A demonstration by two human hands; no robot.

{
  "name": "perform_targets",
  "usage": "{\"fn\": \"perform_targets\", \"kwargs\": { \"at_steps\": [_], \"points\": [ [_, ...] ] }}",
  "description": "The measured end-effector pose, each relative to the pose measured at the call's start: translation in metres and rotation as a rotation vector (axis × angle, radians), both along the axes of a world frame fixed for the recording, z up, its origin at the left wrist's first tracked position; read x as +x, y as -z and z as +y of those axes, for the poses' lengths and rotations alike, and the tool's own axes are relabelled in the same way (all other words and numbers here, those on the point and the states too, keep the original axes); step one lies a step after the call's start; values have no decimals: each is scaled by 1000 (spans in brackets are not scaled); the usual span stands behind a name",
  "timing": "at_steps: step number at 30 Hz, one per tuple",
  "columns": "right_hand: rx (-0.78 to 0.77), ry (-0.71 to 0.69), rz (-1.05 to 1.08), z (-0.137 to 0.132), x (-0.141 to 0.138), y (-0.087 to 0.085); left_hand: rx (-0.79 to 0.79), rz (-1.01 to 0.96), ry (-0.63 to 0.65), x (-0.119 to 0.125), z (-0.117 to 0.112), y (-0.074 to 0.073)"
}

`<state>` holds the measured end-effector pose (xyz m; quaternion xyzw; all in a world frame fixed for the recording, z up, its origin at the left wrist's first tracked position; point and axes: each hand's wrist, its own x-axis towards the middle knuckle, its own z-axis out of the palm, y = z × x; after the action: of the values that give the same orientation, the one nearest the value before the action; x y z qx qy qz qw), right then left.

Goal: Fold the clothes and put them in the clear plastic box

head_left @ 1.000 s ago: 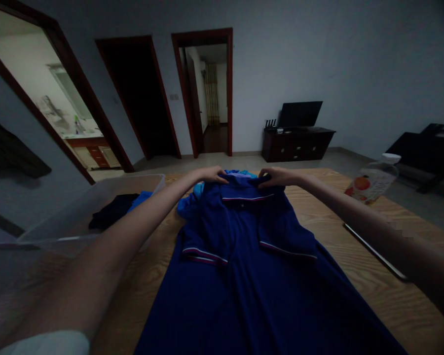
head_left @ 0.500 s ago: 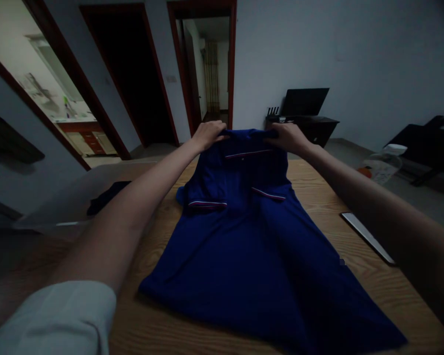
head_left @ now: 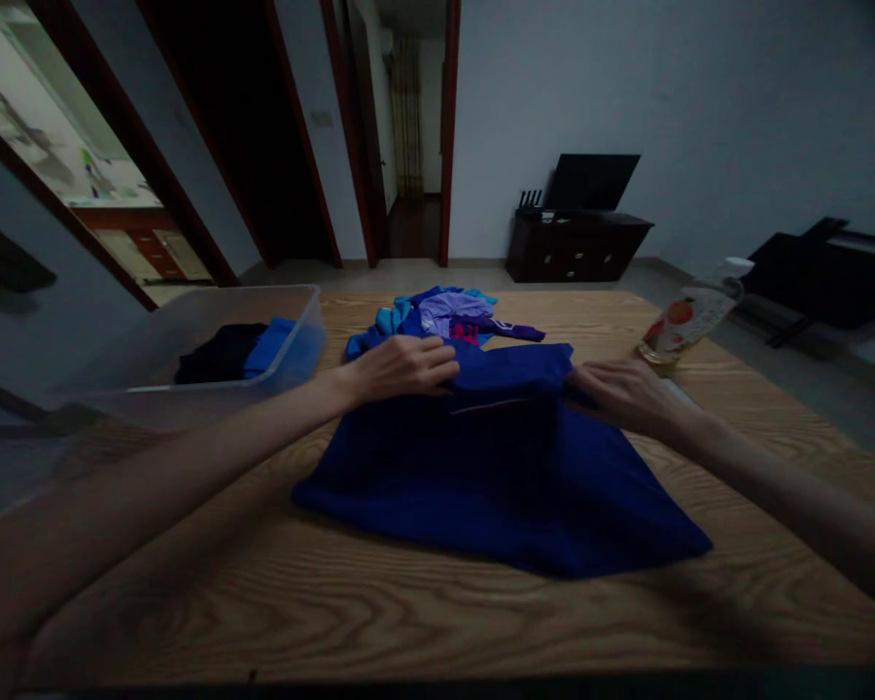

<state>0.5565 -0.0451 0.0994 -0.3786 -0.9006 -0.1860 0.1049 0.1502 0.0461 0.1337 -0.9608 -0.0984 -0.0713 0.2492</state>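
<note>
A dark blue polo shirt [head_left: 481, 486] with thin white-and-red trim lies with its hem spread on the wooden table, its upper part lifted. My left hand [head_left: 408, 367] is closed on the upper left edge of the shirt. Closed on the upper right edge is my right hand [head_left: 619, 391]. Between the two hands the top edge is stretched and folded over. The sleeves are mostly hidden in the folds.
Behind the shirt lies a heap of blue, lilac and purple clothes [head_left: 448, 313]. A clear plastic bin [head_left: 306, 335] at the left holds black and blue folded cloth. At the right stands a bottle [head_left: 689, 316], with a flat pale-edged object partly under my right arm.
Both hands have come down and nearer with the shirt's upper edge, so the shirt now sags and bunches. The clothes heap behind it has come into view, and the camera has tilted.
</note>
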Motion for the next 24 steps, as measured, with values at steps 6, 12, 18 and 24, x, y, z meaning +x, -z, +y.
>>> {"fn": "perform_targets", "kwargs": {
  "at_steps": [6, 12, 18, 24],
  "points": [
    [121, -304, -130, -85, -21, 74, -26, -37, 158, -25, -88, 76],
    [93, -300, -162, -117, -29, 85, -73, -37, 126, -39, -130, 96],
    [-113, -150, -133, -142, -38, 81, -234, -100, -184, -61, -154, 95],
    [-155, 214, 216, -197, 0, 107, -451, -522, -844, -146, -186, 133]
  ]
}}
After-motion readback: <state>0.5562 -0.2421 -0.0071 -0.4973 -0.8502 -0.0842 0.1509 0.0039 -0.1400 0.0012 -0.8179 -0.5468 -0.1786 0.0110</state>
